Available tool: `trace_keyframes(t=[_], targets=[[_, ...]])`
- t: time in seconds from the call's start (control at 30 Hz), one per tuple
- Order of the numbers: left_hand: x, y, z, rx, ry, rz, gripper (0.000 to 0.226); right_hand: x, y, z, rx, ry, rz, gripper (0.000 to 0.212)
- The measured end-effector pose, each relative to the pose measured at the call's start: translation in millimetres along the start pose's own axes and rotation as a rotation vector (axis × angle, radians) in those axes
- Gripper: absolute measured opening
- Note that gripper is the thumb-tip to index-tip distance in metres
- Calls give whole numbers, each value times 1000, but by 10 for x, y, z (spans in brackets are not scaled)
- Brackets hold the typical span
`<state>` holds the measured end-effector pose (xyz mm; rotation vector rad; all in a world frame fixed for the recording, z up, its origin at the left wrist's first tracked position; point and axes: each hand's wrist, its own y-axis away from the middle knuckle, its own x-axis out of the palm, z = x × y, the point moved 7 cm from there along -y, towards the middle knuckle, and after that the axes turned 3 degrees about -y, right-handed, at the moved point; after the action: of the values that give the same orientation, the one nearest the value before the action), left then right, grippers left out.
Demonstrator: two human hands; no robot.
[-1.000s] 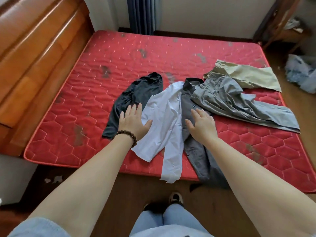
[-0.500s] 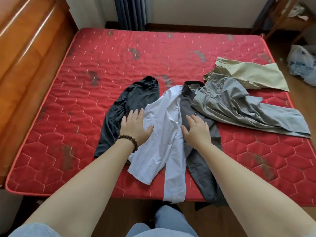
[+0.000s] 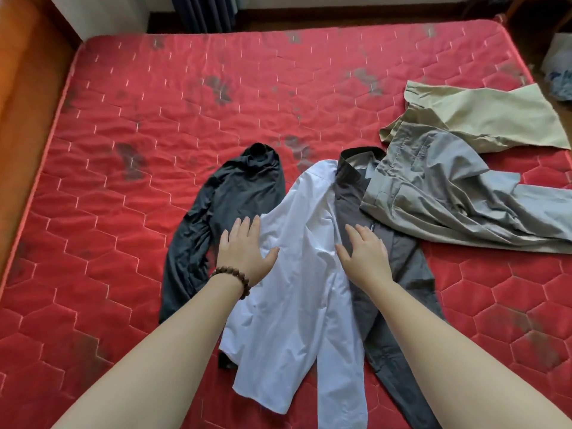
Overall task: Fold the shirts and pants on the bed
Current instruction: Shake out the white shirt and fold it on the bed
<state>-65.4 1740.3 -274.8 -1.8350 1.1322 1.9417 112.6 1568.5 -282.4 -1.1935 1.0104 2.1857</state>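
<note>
Along the left edge we see a glossy wooden bed frame (image 3: 18,97), set against a white wall (image 3: 105,13). At the top hangs a dark blue curtain (image 3: 202,12) — its folds reach down to a dark wooden floor strip (image 3: 340,21). At the far right we make out pale crumpled bags (image 3: 558,66) on the floor — too blurred to identify further. A beaded bracelet (image 3: 235,278) circles one wrist.

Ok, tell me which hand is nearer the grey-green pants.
Right. The right hand lies on the dark grey shirt, just short of the grey-green pants. The left hand sits farther off, across the white shirt, beside the black garment.
</note>
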Motion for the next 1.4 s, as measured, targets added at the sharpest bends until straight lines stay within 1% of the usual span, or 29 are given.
trace_keyframes(t=[0.1,0.2,0.3,0.4,0.47,0.5,0.53,0.57,0.6,0.63,0.73,0.83,0.97,1.07,1.13,1.27,1.4], targets=[[391,-565,4,31,-21,49,82,307,-563,-86,24,-27,10,57],[821,-1144,-143,84,-41,80,83,654,-1171,-72,14,-65,10,59],[1201,-1634,-269,94,-28,107,86,1019,-1667,-54,31,-107,17,68],[1446,-1933,-239,42,30,64,83,1300,-1946,-57,76,-75,31,85],[1537,-2054,-168,-5,75,4,68,1369,-2074,-67,103,-34,-15,88],[1569,-2089,-142,-10,79,-17,54,1374,-2124,-74,112,-21,-49,83],[1599,-2114,-126,0,75,-27,38,1374,-2172,-85,112,-15,-87,70],[1622,-2126,-104,9,77,-36,22,1360,-2208,-87,101,-22,-127,50],[1637,-2124,-74,11,93,-46,12,1350,-2225,-85,88,-41,-151,29],[1645,-2117,-45,4,118,-59,10,1351,-2235,-86,70,-64,-165,17],[1649,-2026,22,-9,166,-86,13,1348,-2157,-81,8,-124,-171,18],[1634,-1805,79,-13,208,-86,13,1357,-1948,-47,-50,-131,-180,17],[1573,-1328,272,-50,285,-90,14,1422,-1548,51,-112,-131,-112,18],[1414,-899,499,-107,367,-127,15,1376,-1186,176,-136,-259,-97,16],[1242,-626,683,-145,397,-182,12,1318,-951,322,-174,-318,-91,14],[929,-73,1074,-220,425,-278,7,1250,-446,728,-276,-352,-54,13],[897,566,1309,-265,419,-251,8,1379,190,1113,-405,-331,47,11]])
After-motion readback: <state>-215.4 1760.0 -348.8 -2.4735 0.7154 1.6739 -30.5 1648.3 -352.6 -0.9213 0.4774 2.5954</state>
